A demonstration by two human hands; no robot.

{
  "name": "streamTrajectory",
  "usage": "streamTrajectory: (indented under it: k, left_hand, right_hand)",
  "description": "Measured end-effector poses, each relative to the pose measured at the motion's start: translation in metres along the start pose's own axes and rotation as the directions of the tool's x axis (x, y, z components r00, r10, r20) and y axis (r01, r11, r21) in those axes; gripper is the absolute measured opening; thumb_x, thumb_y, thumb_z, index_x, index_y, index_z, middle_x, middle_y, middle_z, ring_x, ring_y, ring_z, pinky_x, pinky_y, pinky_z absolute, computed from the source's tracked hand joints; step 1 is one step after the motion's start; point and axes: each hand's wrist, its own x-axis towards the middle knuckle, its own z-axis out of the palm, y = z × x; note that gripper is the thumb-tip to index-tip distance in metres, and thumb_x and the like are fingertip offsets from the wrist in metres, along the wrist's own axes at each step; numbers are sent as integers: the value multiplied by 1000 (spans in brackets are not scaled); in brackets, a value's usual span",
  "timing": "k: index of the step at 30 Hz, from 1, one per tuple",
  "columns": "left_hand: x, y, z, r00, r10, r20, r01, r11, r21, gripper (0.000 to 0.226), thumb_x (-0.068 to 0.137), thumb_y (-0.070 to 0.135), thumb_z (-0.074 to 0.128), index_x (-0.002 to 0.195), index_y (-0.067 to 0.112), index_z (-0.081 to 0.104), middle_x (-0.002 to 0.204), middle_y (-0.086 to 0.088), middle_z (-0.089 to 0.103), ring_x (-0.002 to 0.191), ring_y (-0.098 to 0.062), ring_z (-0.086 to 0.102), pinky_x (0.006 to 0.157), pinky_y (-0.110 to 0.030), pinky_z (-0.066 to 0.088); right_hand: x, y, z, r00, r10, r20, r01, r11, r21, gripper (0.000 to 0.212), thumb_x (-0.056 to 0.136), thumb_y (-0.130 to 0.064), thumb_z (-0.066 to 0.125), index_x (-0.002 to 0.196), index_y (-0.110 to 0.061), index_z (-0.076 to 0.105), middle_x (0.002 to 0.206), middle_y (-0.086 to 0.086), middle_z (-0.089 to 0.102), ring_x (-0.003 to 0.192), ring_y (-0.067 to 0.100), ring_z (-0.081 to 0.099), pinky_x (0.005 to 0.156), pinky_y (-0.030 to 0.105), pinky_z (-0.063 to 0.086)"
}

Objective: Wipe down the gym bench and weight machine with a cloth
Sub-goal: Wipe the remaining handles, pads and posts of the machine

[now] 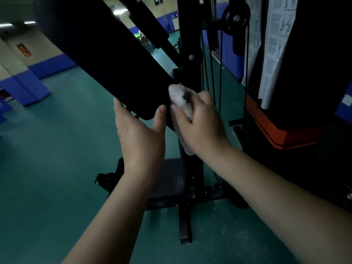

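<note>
Head view, dim gym, green floor.

Left hand: open, palm cupped under the lower end of a black pad. Thumb lies against the pad's near corner; fingertips show past its lower left edge. The pad slants from upper left down to centre frame.

Right hand: closed on a pale cloth, bunched under the fingers. Cloth is pressed at the pad's lower right edge, where the pad meets the black upright of the machine. A tail of cloth hangs below the palm, in front of the upright.

The two hands are near each other, not touching; the pad's corner sits between them.

Below the hands: a dark seat on the machine's base frame, with pale specks on its surface. Base bar runs toward the camera along the floor.

Right of the upright: black cables run vertically, with a pulley above. Further right, a black housing with an orange band and white printed sheets hanging on it; print too small to read.

Background walls have blue padding low down.
</note>
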Motion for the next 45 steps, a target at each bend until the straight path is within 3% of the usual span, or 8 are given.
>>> streamTrajectory:
  k: [7, 13, 18, 24, 29, 38, 42, 45]
  left_hand:
    - [2, -9, 0, 999, 10, 38, -8, 999, -52, 77, 86, 41, 67, 145, 20, 22, 141, 1, 39, 128, -13, 45, 108, -39, 40]
    - [3, -11, 4, 999, 42, 19, -40, 996, -80, 76, 86, 36, 67, 144, 17, 22, 139, -3, 34, 128, -19, 44, 108, -39, 39]
    - [5, -16, 4, 997, 64, 37, -60, 993, -100, 78, 85, 40, 68, 143, 15, 21, 138, -3, 32, 126, -19, 45, 106, -39, 41]
    - [5, -18, 6, 996, 86, 7, -84, 985, -148, 82, 86, 37, 67, 146, 10, 19, 136, 2, 27, 129, -19, 41, 108, -37, 38]
    - [-9, -29, 1, 998, 31, 52, -21, 984, -176, 75, 91, 35, 60, 149, 17, 17, 125, 17, 32, 110, 3, 45, 95, -19, 44]
    - [-95, -56, 22, 799, -133, 587, 424, 816, -392, 29, 98, 36, 47, 120, 19, 57, 106, 3, 67, 96, -5, 65, 82, -23, 51]
    - [-90, -66, 27, 781, -293, 552, 570, 695, -438, 27, 99, 28, 49, 123, 16, 53, 105, 0, 68, 90, -4, 66, 71, -15, 52]
    - [-83, -78, 31, 817, -443, 369, 576, 636, -513, 25, 100, 26, 46, 123, 17, 51, 111, -1, 65, 94, -3, 63, 78, -16, 48]
  right_hand:
    - [-25, 72, -29, 859, 506, 74, -483, 850, -208, 43, 97, -45, 44, 66, -16, 53, 78, 8, 60, 65, 23, 60, 48, 23, 34]
    - [-14, 15, -2, 1000, 24, -13, -24, 999, -38, 35, 97, -35, 49, 114, -7, 58, 103, 7, 54, 80, 14, 57, 67, 20, 46]
    - [-40, 71, -23, 902, 431, 25, -417, 885, -206, 42, 97, -42, 44, 82, -6, 58, 83, 14, 63, 67, 25, 62, 54, 23, 39]
    - [-30, 30, -11, 973, 233, -8, -233, 971, -60, 21, 98, -32, 47, 87, -14, 49, 93, 6, 54, 69, 7, 54, 56, 4, 36]
    - [-55, 83, -37, 854, 518, 49, -472, 812, -344, 28, 98, -35, 47, 96, -12, 63, 99, 16, 62, 83, 28, 62, 67, 26, 42]
    - [-111, 12, -7, 967, 254, 0, -253, 966, -59, 29, 84, -12, 69, 110, -10, 54, 106, 4, 61, 93, 9, 61, 75, 14, 48]
    - [-117, 10, 7, 937, 256, 237, -237, 966, -105, 30, 91, -9, 57, 121, -10, 59, 117, 2, 56, 106, 9, 57, 93, 22, 48]
    - [-115, 13, -5, 988, 123, 98, -99, 969, -226, 35, 89, -9, 59, 124, -11, 62, 119, 2, 51, 110, 3, 50, 96, 12, 39]
